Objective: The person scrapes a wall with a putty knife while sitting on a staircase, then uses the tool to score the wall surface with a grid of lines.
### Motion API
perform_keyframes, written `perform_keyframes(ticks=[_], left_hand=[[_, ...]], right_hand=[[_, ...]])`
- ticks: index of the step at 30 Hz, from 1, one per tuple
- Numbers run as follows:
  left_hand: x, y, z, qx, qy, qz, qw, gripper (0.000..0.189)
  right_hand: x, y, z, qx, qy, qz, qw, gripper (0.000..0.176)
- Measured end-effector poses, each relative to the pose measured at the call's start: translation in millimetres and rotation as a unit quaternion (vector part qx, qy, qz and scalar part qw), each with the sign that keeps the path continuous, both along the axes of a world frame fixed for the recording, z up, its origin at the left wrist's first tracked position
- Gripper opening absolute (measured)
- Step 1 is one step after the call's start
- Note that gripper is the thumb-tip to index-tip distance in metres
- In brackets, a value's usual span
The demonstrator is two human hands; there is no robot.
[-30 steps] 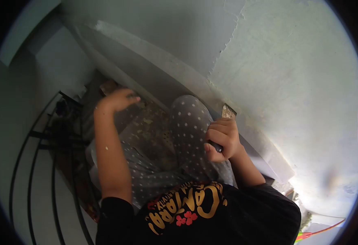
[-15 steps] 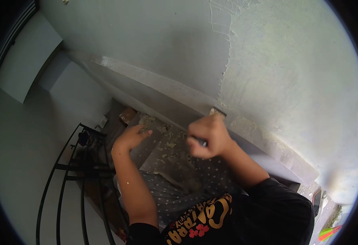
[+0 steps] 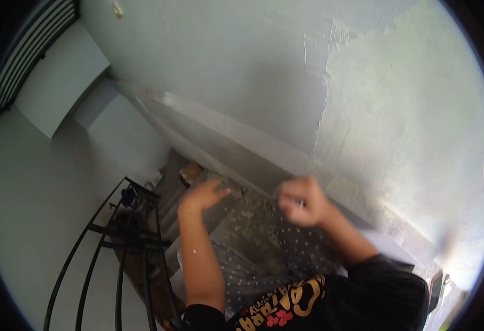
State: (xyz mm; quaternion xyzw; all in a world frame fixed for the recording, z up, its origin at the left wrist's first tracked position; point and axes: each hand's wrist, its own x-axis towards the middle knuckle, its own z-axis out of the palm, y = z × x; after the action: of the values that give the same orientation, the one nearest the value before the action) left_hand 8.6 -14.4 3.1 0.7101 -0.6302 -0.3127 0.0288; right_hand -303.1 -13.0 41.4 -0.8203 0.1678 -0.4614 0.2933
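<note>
Stairwell wall (image 3: 242, 71), pale paint; a rougher greenish patch (image 3: 407, 110) at 2 o'clock of the view is bare of its coat, with a ragged edge between the two. Sloping band (image 3: 242, 146) runs along the wall foot. Right hand (image 3: 303, 201), at centre, is a closed fist against that band, wrapped around a tool (image 3: 299, 204); only a glint shows between the fingers, and the working end is hidden and blurred. Left hand (image 3: 204, 194), at 9 o'clock of the right, is spread wide, holds nothing and hangs in air above the steps (image 3: 228, 234). Flakes (image 3: 247, 214) litter the treads. Black railing (image 3: 137, 231) at 8 o'clock, well apart from both hands. Dotted knee (image 3: 302, 248) sits just below the fist. Judged risks: neither hand braces on rail or wall, so a slip on loose flakes would go unchecked down the stairs; the fist is close to rough plaster, so a skid of the tool could graze knuckles or drive it toward the knee.
</note>
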Motion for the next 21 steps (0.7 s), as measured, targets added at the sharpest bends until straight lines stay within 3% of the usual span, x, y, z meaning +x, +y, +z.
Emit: perform_keyframes(ticks=[1, 3, 4, 5, 6, 10, 13, 15, 18, 21], left_hand=[[-6, 1, -1, -0.005, -0.015, -0.016, 1.0, 0.069], [-29, 7, -1, -0.005, -0.021, -0.026, 0.999, 0.061], [-43, 9, -4, -0.022, -0.016, -0.021, 0.999, 0.061], [-57, 14, -8, -0.065, 0.005, -0.085, 0.994, 0.055], [-68, 15, -9, -0.104, 0.026, -0.15, 0.983, 0.049], [-99, 24, -9, -0.143, 0.146, -0.177, 0.963, 0.042], [-102, 17, -1, -0.131, 0.155, -0.178, 0.963, 0.037], [-107, 18, 9, -0.022, 0.191, -0.148, 0.97, 0.039], [-121, 28, 10, 0.017, 0.207, -0.109, 0.972, 0.045], [-131, 27, -17, -0.024, 0.247, -0.06, 0.967, 0.049]], right_hand=[[5, 11, -11, -0.037, 0.003, 0.002, 0.999, 0.02], [17, 30, -38, -0.134, -0.028, -0.108, 0.985, 0.023], [20, 38, -47, -0.159, 0.037, -0.099, 0.982, 0.024], [23, 41, -52, -0.18, 0.102, -0.093, 0.974, 0.026], [27, 38, -55, -0.19, 0.107, -0.091, 0.972, 0.026], [33, 37, -62, -0.202, 0.139, -0.076, 0.967, 0.028], [32, 37, -69, -0.177, 0.211, -0.063, 0.959, 0.031], [35, 36, -71, -0.171, 0.277, -0.045, 0.945, 0.037], [34, 39, -65, -0.172, 0.323, 0.002, 0.931, 0.042], [33, 38, -74, -0.176, 0.284, 0.01, 0.942, 0.043]])
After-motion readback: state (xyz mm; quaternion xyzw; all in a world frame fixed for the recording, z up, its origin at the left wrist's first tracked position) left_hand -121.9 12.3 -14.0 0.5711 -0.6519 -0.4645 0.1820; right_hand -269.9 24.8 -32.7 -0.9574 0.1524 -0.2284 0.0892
